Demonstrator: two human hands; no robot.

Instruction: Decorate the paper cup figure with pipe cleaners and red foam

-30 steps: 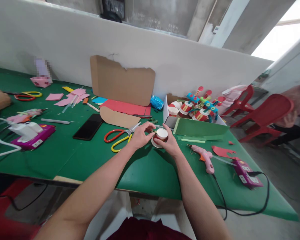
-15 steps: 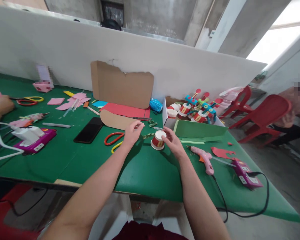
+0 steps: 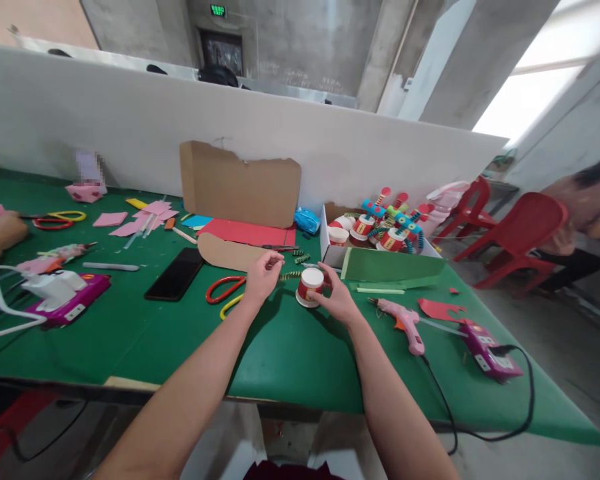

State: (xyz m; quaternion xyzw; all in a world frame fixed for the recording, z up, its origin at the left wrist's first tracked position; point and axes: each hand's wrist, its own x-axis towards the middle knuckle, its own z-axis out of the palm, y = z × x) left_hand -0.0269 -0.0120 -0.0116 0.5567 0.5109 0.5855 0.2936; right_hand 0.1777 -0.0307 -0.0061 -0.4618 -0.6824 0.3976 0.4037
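Observation:
A small red-and-white paper cup [image 3: 311, 283] stands upside down on the green table, its wide rim below. My right hand [image 3: 336, 295] is closed around the cup's right side, with thumb in front and fingers behind. A green folded-paper spring [image 3: 291, 275] sticks out from the cup's left side toward my left hand [image 3: 263, 277]. That hand is raised with thumb and fingertips pinched together; whatever is between them is too small to make out. Just left of it lie scissors [image 3: 225, 290] with red and yellow handles. More short springs [image 3: 301, 258] rest behind.
At the back right, a white box [image 3: 327, 243] holds finished cup figures. A pink glue gun [image 3: 403, 320] and a purple power strip [image 3: 490, 353] lie at right. A black phone [image 3: 175, 275] and brown cardboard [image 3: 230, 252] sit at left, where another person's hand [image 3: 3, 233] shows.
The view has tilted up a little. My right thumb has moved lower onto the cup's front, so the hand now wraps its side. My left hand stays pinched near the spring.

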